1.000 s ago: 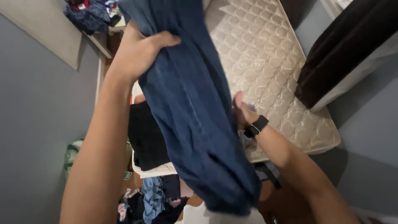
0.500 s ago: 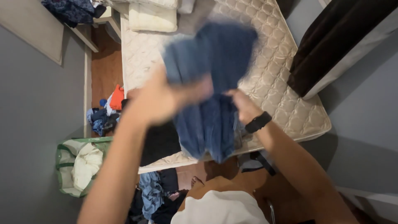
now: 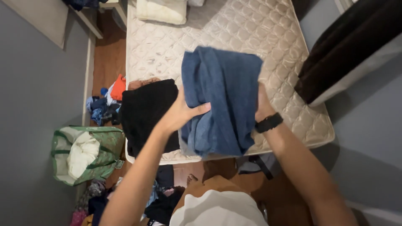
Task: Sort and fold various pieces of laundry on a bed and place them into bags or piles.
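Observation:
Both my hands hold a folded pair of blue jeans [image 3: 222, 96] over the near end of a bare quilted mattress [image 3: 217, 29]. My left hand [image 3: 180, 113] grips the jeans' left edge, thumb on top. My right hand [image 3: 261, 104], with a black watch on its wrist, holds the right edge, its fingers mostly hidden behind the cloth. A folded black garment [image 3: 146, 113] lies on the mattress just left of the jeans.
A cream pillow [image 3: 162, 10] lies at the mattress's far end. A green bag [image 3: 86, 152] with white cloth stands on the floor at left, with loose clothes [image 3: 106, 104] scattered beside it. A dark curtain [image 3: 351, 46] hangs at right. Grey walls flank the bed.
The jeans went from hanging long and high to folded into a compact bundle, lowered toward the mattress. Both hands came down with them.

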